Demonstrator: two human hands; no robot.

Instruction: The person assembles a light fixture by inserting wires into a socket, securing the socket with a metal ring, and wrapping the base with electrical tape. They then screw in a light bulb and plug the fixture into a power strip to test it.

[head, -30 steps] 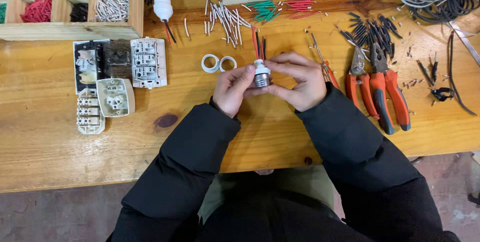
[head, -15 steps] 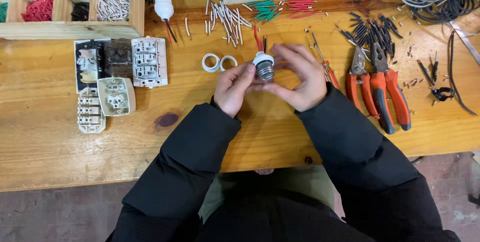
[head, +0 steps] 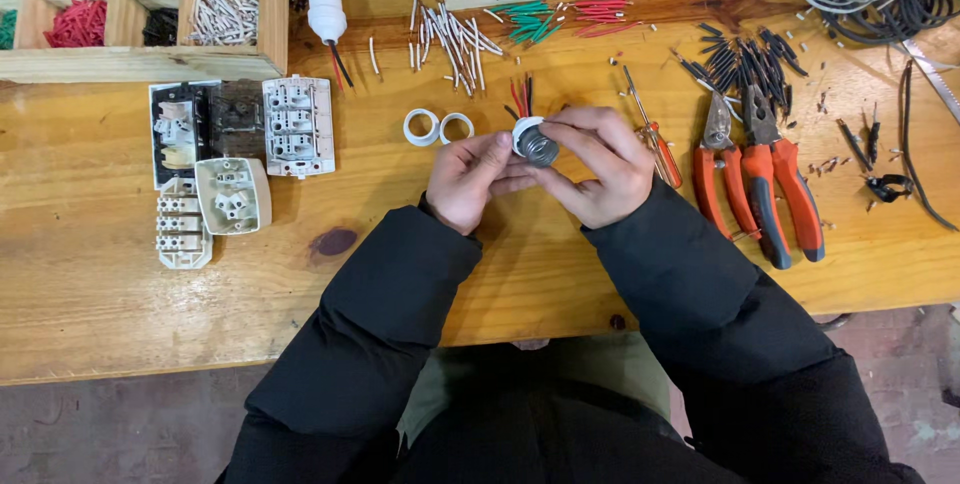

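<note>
White lamp socket (head: 536,142) pinched by fingers of left hand (head: 470,179), right hand (head: 598,166); wooden compartment box (head: 150,62) upper left.

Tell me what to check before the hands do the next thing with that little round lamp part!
1. Both hands on the part: the left hand and right hand pinch the lamp socket between their fingertips. Ok.
2. Socket held above the wooden table, not resting on it. Ok.
3. Wires inside the socket joined properly: hidden by fingers. Cannot tell.
4. Two white rings lie within reach, just left of the hands. Ok.
5. Screwdriver close by the right hand. Ok.
6. Pliers lying flat, away from the table edge. Ok.
</note>
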